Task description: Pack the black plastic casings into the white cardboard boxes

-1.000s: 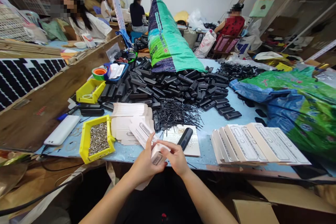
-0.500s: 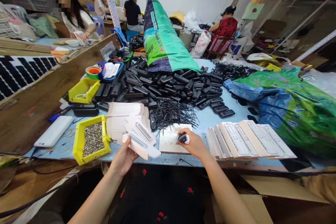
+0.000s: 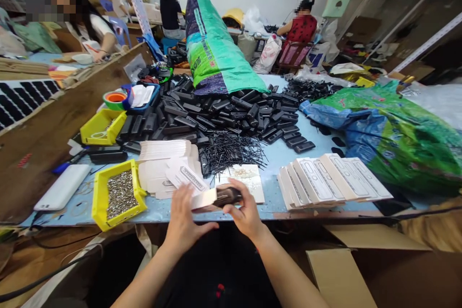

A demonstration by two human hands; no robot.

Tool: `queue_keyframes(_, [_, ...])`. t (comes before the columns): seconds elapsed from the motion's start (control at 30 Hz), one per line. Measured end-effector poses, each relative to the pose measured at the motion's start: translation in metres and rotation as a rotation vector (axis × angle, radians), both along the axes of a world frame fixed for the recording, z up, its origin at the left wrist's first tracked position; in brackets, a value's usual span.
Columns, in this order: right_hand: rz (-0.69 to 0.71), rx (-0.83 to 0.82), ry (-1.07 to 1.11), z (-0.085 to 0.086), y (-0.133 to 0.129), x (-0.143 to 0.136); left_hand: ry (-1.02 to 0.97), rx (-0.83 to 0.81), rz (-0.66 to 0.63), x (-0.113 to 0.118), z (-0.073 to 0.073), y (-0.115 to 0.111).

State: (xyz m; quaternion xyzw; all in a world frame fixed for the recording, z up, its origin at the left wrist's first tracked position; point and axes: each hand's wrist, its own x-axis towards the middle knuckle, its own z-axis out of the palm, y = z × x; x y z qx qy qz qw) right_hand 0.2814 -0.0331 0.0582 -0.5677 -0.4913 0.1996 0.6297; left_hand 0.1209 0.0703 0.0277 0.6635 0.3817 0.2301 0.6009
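In front of me, close to the table's front edge, a small white paper box (image 3: 204, 199) lies between my hands. A dark, shiny handheld object (image 3: 228, 196) sticks out of its right end, partly inside. My right hand (image 3: 247, 209) is closed around the object, with the thumb in front and fingers behind. At the box's left end is my left hand (image 3: 186, 224); its blurred fingers are around the box and its thumb stretches below. Behind them lie a white board (image 3: 252, 185) and a printed flat box (image 3: 187, 177).
A yellow bin (image 3: 99, 202) of small metal parts stands left, beside a white phone (image 3: 63, 187). Stacked printed boxes (image 3: 332, 178) are on the right. Behind lie thin black rods (image 3: 234, 149), many black cases (image 3: 216, 110) and large sacks (image 3: 397, 130). Several people work further back.
My hands have come together. The paper box has moved right and the dark object left, off the white board; the object is now partly in the box. The view has shifted slightly.
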Motion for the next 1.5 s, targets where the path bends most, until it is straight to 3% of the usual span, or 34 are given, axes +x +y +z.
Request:
queue_keyframes(0.1, [-0.040, -0.256, -0.122, -0.012, -0.020, 0.015, 0.170, 0.292, -0.160, 0.006, -0.001, -0.002])
queue_keyframes(0.2, [-0.251, -0.620, -0.407, -0.039, -0.047, 0.033, 0.205, 0.446, -0.106, 0.016, -0.005, 0.002])
queue_keyframes(0.3, [-0.257, -0.770, -0.553, -0.061, -0.067, 0.043, 0.154, 0.517, -0.142, 0.025, -0.015, 0.013])
queue_keyframes(0.4, [-0.222, -0.613, -0.364, -0.056, -0.063, 0.042, 0.176, 0.486, -0.301, 0.028, -0.026, 0.021])
queue_keyframes(0.53, [-0.287, -0.230, 0.099, -0.025, -0.026, 0.025, 0.220, 0.426, -0.398, 0.027, -0.031, 0.019])
queue_keyframes(0.6, [-0.330, -0.143, 0.018, -0.014, -0.008, 0.016, 0.222, 0.420, -0.381, 0.028, -0.031, 0.015])
queue_keyframes(0.67, [-0.291, -0.158, -0.223, -0.010, 0.005, 0.010, 0.194, 0.444, -0.352, 0.028, -0.031, 0.013])
queue_keyframes(0.73, [-0.234, -0.186, -0.364, -0.013, 0.012, 0.008, 0.159, 0.466, -0.321, 0.028, -0.033, 0.014])
queue_keyframes(0.77, [-0.234, -0.186, -0.333, -0.018, 0.014, 0.008, 0.146, 0.473, -0.300, 0.028, -0.035, 0.016])
queue_keyframes(0.87, [-0.197, -0.201, 0.053, -0.037, 0.024, 0.007, 0.159, 0.482, -0.290, 0.028, -0.036, 0.021])
queue_keyframes(0.97, [-0.013, -0.187, 0.332, -0.052, 0.035, 0.003, 0.170, 0.451, -0.357, 0.032, -0.030, 0.024])
queue_keyframes(1.13, [0.109, -0.097, 0.154, -0.048, 0.042, 0.005, 0.236, 0.308, -0.353, 0.040, -0.018, 0.026])
queue_keyframes(1.2, [0.104, -0.118, 0.154, -0.046, 0.043, 0.010, 0.202, 0.316, -0.342, 0.040, -0.022, 0.026])
queue_keyframes(1.37, [-0.029, -0.196, 0.496, -0.059, 0.047, 0.014, 0.114, 0.474, -0.296, 0.035, -0.043, 0.028])
queue_keyframes(1.5, [0.019, -0.083, 0.341, -0.062, 0.048, 0.006, 0.097, 0.500, -0.343, 0.037, -0.041, 0.028])
